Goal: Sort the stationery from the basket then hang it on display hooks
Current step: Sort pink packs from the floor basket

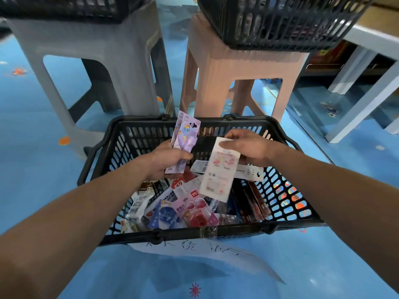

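Head view: the person's left hand [170,160] curls round two purple packs [186,139], which stand up above its fingers. The right hand [248,147], just beside it, pinches a white pack [220,169] by its top edge, and the pack hangs below the thumb, blurred. Under both hands sits the black basket [194,233] of mixed stationery [190,208]. That thin pinch could let the white pack drop into the pile, and the stacked purple packs may slide apart. No display hooks show.

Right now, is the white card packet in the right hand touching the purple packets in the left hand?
Apart. The head view shows dark basket wall between the purple packets and the white card packet.
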`<state>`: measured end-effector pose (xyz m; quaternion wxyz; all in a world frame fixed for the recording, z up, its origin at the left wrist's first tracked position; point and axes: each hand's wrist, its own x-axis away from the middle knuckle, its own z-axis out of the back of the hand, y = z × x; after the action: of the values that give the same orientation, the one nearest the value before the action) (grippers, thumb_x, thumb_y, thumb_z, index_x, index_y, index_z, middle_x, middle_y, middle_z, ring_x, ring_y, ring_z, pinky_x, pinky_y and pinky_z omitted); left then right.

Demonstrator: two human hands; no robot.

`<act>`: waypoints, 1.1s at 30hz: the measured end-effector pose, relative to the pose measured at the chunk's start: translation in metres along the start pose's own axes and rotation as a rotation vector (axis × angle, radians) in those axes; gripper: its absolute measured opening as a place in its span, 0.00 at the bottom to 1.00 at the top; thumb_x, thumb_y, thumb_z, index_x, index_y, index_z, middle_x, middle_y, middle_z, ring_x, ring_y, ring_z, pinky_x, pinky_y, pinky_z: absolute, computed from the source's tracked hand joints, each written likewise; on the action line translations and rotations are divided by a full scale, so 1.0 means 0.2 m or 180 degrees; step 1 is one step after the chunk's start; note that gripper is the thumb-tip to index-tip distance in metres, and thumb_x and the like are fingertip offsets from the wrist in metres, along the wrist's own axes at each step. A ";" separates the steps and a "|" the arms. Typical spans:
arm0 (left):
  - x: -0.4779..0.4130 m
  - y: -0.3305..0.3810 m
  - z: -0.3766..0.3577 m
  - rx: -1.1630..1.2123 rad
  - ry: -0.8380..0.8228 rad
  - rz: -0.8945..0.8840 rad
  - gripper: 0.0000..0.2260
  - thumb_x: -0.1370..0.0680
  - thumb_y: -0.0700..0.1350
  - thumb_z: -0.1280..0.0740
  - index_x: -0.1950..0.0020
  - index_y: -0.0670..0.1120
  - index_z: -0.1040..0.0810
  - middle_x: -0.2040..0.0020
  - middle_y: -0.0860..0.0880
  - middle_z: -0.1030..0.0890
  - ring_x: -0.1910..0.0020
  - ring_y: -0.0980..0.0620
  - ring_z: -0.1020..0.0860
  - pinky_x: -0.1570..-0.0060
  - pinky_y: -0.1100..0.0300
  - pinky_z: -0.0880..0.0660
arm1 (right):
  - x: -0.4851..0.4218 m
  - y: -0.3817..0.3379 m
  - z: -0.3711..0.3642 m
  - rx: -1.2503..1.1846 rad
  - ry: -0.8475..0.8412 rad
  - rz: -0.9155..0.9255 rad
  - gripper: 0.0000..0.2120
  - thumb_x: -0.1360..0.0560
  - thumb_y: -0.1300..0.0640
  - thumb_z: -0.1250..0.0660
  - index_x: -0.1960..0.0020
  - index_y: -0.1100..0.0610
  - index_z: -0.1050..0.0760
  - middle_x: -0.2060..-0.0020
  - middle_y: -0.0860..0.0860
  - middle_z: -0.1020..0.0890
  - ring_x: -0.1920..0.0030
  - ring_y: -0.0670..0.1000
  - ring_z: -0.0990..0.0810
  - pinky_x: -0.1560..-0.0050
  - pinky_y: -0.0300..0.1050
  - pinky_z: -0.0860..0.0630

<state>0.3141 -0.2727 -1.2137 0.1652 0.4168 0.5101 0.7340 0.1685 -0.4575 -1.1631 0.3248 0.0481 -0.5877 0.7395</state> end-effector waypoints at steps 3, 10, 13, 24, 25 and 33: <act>0.03 0.02 -0.02 0.0149 -0.0236 -0.0122 0.20 0.28 0.54 0.21 0.41 0.48 0.20 0.48 0.46 0.13 0.50 0.46 0.14 0.47 0.47 0.18 | -0.04 -0.06 -0.08 0.0009 0.0477 -0.0005 0.07 0.19 0.62 0.34 0.55 0.57 0.30 0.64 0.56 0.19 0.78 0.46 0.29 0.79 0.37 0.38; 0.08 0.04 -0.08 -0.0186 -0.0820 -0.0684 0.18 0.31 0.37 0.20 0.44 0.49 0.19 0.55 0.53 0.13 0.53 0.55 0.15 0.55 0.61 0.19 | -0.05 -0.20 -0.31 -0.1316 0.0165 -0.0502 0.14 0.20 0.68 0.46 0.57 0.58 0.25 0.65 0.53 0.24 0.73 0.47 0.29 0.82 0.35 0.38; 0.08 0.02 -0.06 -0.0329 -0.0760 -0.0684 0.24 0.32 0.35 0.19 0.43 0.52 0.22 0.58 0.55 0.14 0.57 0.58 0.15 0.61 0.64 0.20 | -0.07 -0.19 -0.31 -0.1569 0.0246 -0.0826 0.12 0.19 0.64 0.45 0.50 0.55 0.24 0.55 0.53 0.21 0.57 0.49 0.23 0.82 0.33 0.34; 0.04 0.02 -0.03 0.0308 -0.0602 -0.0160 0.10 0.29 0.38 0.34 0.48 0.42 0.25 0.58 0.43 0.18 0.62 0.46 0.17 0.66 0.56 0.21 | -0.09 -0.16 -0.20 -0.2008 -0.0029 -0.0376 0.12 0.16 0.54 0.45 0.45 0.62 0.28 0.61 0.55 0.25 0.60 0.52 0.26 0.71 0.38 0.22; 0.04 0.02 -0.01 0.0544 -0.0660 -0.0007 0.14 0.32 0.40 0.35 0.47 0.41 0.26 0.59 0.43 0.19 0.65 0.46 0.18 0.68 0.56 0.21 | -0.08 -0.15 -0.20 -0.1917 -0.0135 -0.0285 0.08 0.18 0.59 0.42 0.48 0.62 0.26 0.63 0.55 0.23 0.61 0.51 0.24 0.71 0.38 0.22; 0.01 -0.01 0.00 0.0763 -0.0871 0.0128 0.18 0.27 0.47 0.26 0.39 0.43 0.20 0.50 0.39 0.15 0.56 0.42 0.16 0.54 0.50 0.19 | -0.10 -0.08 -0.26 -0.1235 -0.0155 0.0169 0.12 0.24 0.71 0.30 0.48 0.60 0.30 0.60 0.57 0.19 0.63 0.51 0.16 0.64 0.39 0.18</act>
<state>0.3125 -0.2705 -1.2148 0.1676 0.5396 0.5582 0.6075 0.2088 -0.4186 -1.1753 0.2940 -0.0131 -0.7280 0.6192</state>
